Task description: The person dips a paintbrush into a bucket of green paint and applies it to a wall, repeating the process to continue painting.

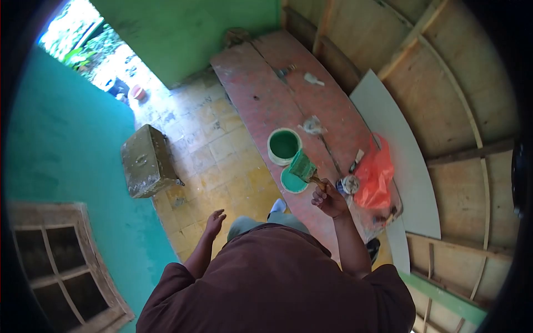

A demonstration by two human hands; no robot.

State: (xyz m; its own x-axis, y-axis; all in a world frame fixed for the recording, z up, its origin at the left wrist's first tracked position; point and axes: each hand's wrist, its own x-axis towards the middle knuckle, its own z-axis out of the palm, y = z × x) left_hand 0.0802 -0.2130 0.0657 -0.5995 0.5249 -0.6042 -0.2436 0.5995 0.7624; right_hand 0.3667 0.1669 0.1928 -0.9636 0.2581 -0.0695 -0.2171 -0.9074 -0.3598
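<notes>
My right hand [328, 198] grips the handle of a wide paintbrush [303, 166] whose bristles are wet with green paint. The brush hovers just above a round lid [292, 182] coated in green, which lies on a long reddish wooden table [261, 94]. Beside the lid stands an open white bucket of green paint [284, 145]. My left hand [214, 223] hangs free over the tiled floor, fingers apart, holding nothing.
An orange plastic bag [375, 176] and a small tin [348, 185] lie on the table near my right hand. A metal box [147, 161] sits on the floor. A white board [400, 155] leans on the wooden wall. A window frame [61, 261] is at the left.
</notes>
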